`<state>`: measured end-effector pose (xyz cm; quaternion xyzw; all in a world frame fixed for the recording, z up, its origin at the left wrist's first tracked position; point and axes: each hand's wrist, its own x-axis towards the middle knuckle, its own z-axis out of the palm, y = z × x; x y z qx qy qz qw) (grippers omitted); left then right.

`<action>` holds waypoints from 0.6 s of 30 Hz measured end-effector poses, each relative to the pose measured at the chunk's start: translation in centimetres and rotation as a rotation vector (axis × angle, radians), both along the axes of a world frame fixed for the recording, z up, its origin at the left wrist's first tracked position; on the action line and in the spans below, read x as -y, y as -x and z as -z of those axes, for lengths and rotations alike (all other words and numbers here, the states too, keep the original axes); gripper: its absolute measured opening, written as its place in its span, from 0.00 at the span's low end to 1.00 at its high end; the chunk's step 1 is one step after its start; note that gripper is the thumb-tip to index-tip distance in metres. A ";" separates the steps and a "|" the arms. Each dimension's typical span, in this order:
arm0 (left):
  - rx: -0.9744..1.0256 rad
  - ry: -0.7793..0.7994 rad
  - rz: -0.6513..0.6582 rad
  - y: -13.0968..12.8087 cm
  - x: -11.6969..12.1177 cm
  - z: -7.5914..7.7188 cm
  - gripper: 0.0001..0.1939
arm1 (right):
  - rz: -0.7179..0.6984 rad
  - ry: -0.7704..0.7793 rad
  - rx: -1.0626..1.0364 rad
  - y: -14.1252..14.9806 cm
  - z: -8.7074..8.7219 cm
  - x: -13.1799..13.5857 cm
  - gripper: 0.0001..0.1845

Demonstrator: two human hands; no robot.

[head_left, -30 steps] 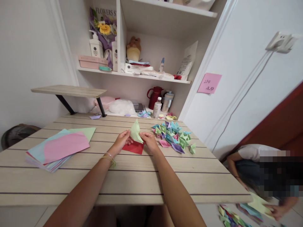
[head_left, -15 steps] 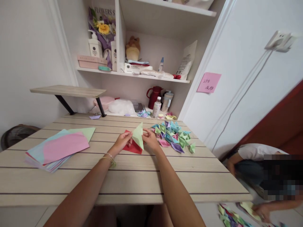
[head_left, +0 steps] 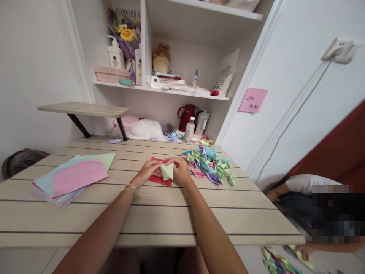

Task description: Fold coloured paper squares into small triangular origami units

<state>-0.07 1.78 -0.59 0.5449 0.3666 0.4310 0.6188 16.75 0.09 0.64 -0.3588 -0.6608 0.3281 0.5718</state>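
Both my hands meet at the middle of the wooden table (head_left: 159,217), pinching a small folded light-green paper (head_left: 167,171). My left hand (head_left: 148,170) grips its left side, my right hand (head_left: 179,168) its right side, fingers closed on it. The green piece is folded down into a compact pointed shape and sits just over a red paper sheet (head_left: 158,179) lying flat on the table beneath my hands.
A heap of folded coloured paper pieces (head_left: 209,163) lies right of my hands. A stack of pastel sheets (head_left: 71,177) rests at the left. Shelves behind hold bottles, a red jug (head_left: 186,116) and boxes. Another person (head_left: 310,201) crouches on the floor at right with more paper.
The green paper stood up as a tall triangle; now it is folded down smaller and lower between my hands. The person at right has shifted their hand along the floor.
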 end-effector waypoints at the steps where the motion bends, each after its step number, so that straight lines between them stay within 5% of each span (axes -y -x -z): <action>1: 0.004 -0.008 0.003 0.0 0.0 0.0 0.15 | -0.015 0.015 -0.022 0.0 0.0 0.0 0.08; 5: 0.011 -0.058 -0.036 -0.1 0.2 0.0 0.15 | -0.064 0.137 -0.085 -0.1 0.5 -0.3 0.10; 10: 0.062 -0.154 -0.261 -0.1 -0.1 0.0 0.17 | -0.227 0.271 -0.068 -0.3 0.8 -0.3 0.14; 18: 0.121 -0.104 -0.116 0.2 0.2 -0.3 0.17 | 0.107 0.199 -0.157 -0.9 0.6 -0.8 0.10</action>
